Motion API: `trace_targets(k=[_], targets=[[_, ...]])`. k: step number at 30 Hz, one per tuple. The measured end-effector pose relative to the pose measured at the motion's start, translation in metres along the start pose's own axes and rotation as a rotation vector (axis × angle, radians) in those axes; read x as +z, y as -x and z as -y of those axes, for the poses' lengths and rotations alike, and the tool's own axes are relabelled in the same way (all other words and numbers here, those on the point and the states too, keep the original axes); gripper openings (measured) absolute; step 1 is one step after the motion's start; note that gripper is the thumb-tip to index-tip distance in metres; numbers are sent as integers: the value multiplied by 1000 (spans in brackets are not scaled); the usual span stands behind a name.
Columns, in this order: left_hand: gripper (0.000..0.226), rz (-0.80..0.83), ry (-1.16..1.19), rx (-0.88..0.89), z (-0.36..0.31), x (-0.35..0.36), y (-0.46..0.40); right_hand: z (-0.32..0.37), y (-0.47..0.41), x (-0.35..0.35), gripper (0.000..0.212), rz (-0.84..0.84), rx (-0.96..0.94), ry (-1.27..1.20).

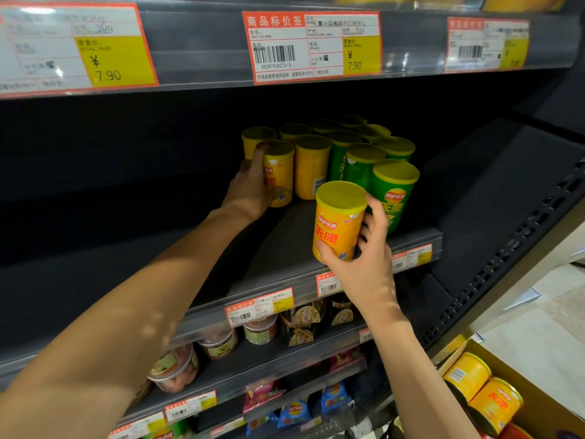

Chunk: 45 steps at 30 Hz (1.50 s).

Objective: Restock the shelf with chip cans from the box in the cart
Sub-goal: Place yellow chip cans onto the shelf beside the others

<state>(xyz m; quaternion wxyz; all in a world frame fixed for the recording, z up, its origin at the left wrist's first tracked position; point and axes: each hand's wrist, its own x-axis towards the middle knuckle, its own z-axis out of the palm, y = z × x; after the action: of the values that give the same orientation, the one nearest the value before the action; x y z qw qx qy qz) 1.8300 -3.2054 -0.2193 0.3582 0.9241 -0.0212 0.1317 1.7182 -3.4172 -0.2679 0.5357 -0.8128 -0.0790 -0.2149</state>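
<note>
Head view is showing both hands apart on the dark shelf (278, 248). Left hand (253, 191) is curling round a yellow can (280, 172) at 10 o'clock of the group, right hand (364, 258) is gripping another yellow chip can (337, 221) at 6 o'clock, just beside the green cans (392, 191). Box (538, 397) at 4 o'clock is holding more orange cans (493, 403).

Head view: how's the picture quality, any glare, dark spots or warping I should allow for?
Head view: glare washes out the left price tag; the middle tag reads clearly. The shelf interior is dark, so the left hand and rear cans are dim. The right hand and its yellow can are well lit. Wide-angle warping bends the edges.
</note>
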Motion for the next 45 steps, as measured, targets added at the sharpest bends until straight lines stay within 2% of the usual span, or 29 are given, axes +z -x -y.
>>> trace_targets(k=[4,8,11,14,17,25,28,35,45], targets=[[109,88,-153,38,-3,-22,21,1,-1,-3,99,14,5,-33],[88,127,-234,133,-3,-37,68,1,0,-4,100,19,-12,-56],[72,333,-276,210,-3,-44,113,-1,-2,-5,101,16,-11,-98],[75,490,-349,367,0,-43,148,-1,-2,-4,100,-1,-7,-71],[73,457,-541,452,6,-33,155,1,-7,0,99,-57,-32,48],[73,473,-548,411,5,-29,156,10,-42,16,101,-76,-77,344],[73,480,-520,398,4,-30,156,11,-55,21,99,-50,-18,420],[75,479,-517,402,8,-30,154,21,-71,29,96,8,91,478],[73,454,-512,418,7,-29,157,25,-77,35,98,14,110,506]])
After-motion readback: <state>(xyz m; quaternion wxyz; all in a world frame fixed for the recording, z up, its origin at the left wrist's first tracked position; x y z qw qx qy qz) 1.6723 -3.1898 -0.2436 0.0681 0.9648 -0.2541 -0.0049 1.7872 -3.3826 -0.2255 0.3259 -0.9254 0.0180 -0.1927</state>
